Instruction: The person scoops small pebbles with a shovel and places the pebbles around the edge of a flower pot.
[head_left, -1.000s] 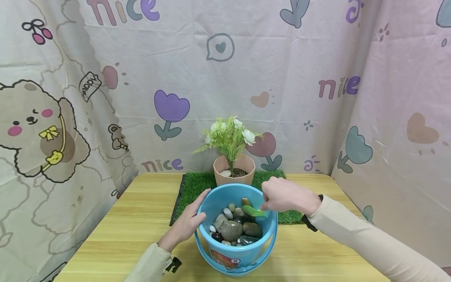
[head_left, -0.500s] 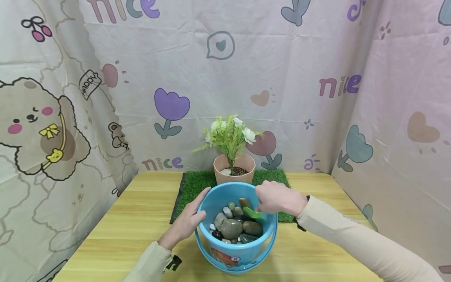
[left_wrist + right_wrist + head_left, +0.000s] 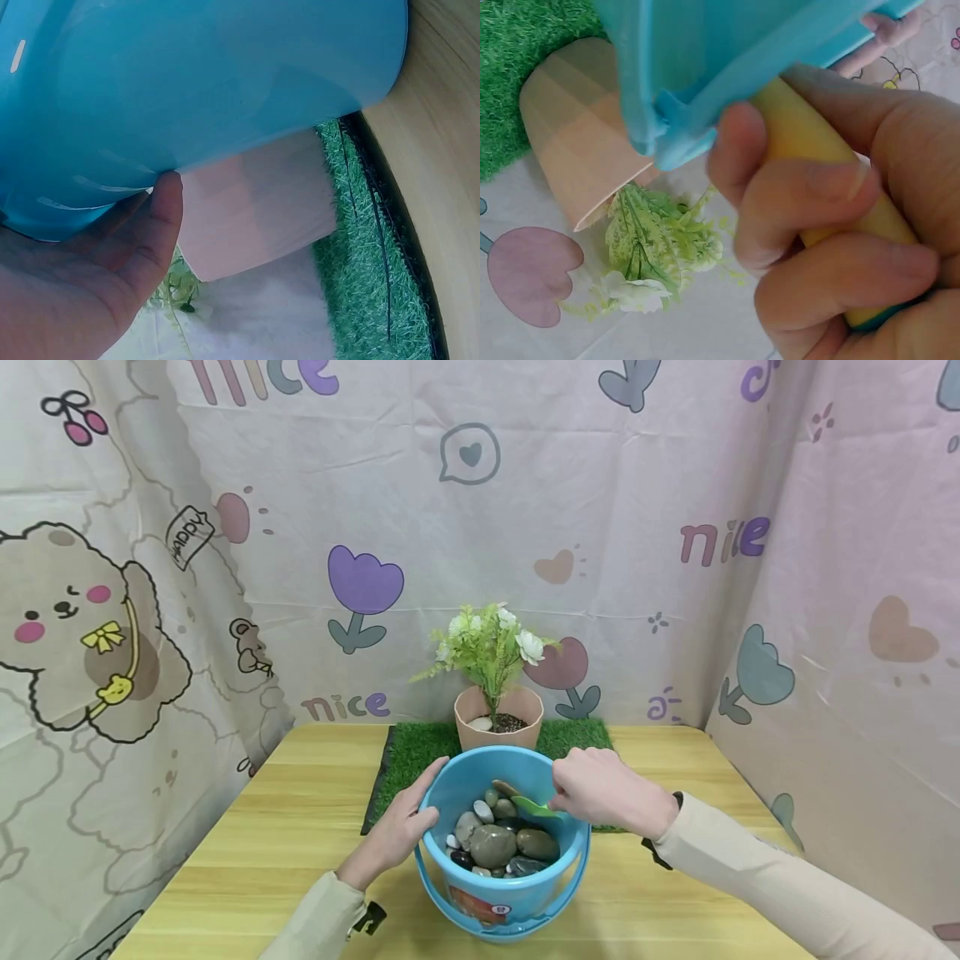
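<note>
"What's being held out there?"

"On my head feed, the left hand (image 3: 396, 837), lower left of centre, holds the rim of the blue bucket (image 3: 456, 789), its thumb over the edge and its other fingers along the outside. I read that as bracing, so the bucket doesn't shift or tip."

"And the right hand (image 3: 613, 787)?"

"Its fingers are curled firmly round a yellow handle (image 3: 802, 124); my right wrist feed shows that plainly. I judge it belongs to the green scoop (image 3: 534, 808), whose blade is inside the bucket, right of centre. The fist is up by the rim, probably to let the blade reach the stones (image 3: 492, 846)."

"Anything on the blade?"

"A brown stone (image 3: 505, 788) lies at its left end. I can't tell whether it's carried or merely touching."

"Why's the bucket there?"

"It's lower middle of the frame, on the tabletop (image 3: 285, 827), in front of the flowerpot (image 3: 498, 740) and its turf mat (image 3: 416, 768); handy for both arms, I'd guess."
</note>
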The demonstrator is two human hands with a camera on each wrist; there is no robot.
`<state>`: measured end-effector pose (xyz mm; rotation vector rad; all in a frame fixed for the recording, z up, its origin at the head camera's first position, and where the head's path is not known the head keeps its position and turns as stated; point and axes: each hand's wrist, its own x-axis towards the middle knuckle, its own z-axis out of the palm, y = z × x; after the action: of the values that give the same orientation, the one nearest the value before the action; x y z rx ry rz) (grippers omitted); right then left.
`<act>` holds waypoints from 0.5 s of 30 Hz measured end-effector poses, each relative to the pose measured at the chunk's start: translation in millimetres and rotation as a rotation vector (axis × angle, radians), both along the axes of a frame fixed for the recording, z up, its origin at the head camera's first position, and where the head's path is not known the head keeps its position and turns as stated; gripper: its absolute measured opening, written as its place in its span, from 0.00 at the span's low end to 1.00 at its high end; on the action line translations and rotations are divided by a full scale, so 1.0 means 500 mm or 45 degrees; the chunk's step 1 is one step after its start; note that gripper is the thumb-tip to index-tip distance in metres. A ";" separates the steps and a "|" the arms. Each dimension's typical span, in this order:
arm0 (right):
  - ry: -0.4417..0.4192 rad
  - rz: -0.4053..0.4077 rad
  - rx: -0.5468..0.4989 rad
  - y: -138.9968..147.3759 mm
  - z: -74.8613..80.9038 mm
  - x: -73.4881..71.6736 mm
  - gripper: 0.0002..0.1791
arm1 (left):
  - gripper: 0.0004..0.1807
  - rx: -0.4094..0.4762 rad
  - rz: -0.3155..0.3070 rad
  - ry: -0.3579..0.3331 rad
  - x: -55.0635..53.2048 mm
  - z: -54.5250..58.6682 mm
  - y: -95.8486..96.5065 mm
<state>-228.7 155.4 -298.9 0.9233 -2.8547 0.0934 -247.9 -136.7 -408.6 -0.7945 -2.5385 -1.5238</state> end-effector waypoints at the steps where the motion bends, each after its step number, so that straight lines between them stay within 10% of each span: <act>1: 0.032 0.028 -0.010 0.002 -0.002 0.000 0.22 | 0.41 -0.003 -0.001 0.004 -0.001 0.000 -0.001; 15: 0.427 0.230 0.033 0.021 -0.039 -0.016 0.24 | 0.40 0.010 -0.010 0.023 0.002 -0.002 -0.001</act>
<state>-236.5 165.7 -318.2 1.0858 -2.4691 -0.0735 -246.8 -137.1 -409.8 -0.8147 -2.5183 -1.5212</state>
